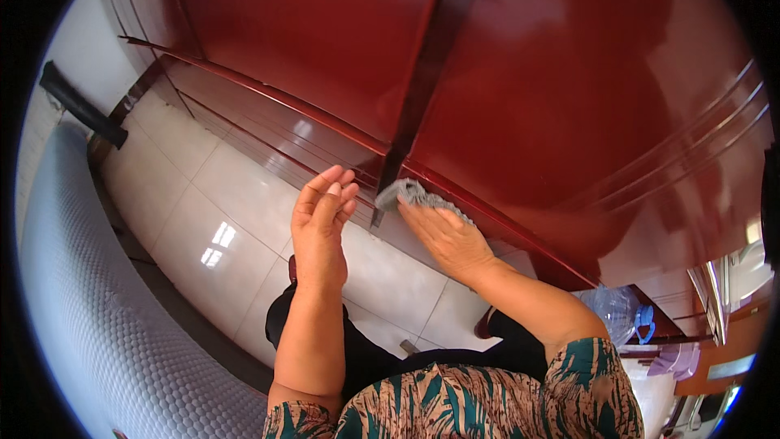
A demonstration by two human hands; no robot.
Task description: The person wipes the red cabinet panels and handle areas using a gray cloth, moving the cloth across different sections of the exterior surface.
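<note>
Grey cloth [409,193] under right fingers [422,213]

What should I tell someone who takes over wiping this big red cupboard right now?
Left hand: open, fingers up, holding nothing, held just in front of the cupboard's lower edge.
Right hand: flat on a grey cloth, pressing it on the lower moulding of the red cupboard, at the foot of the dark strip between its doors.
Done: cannot tell which parts are wiped; the doors look glossy.
Left: probably the rest of the lower moulding and the doors.
Below: white tiled floor.
</note>
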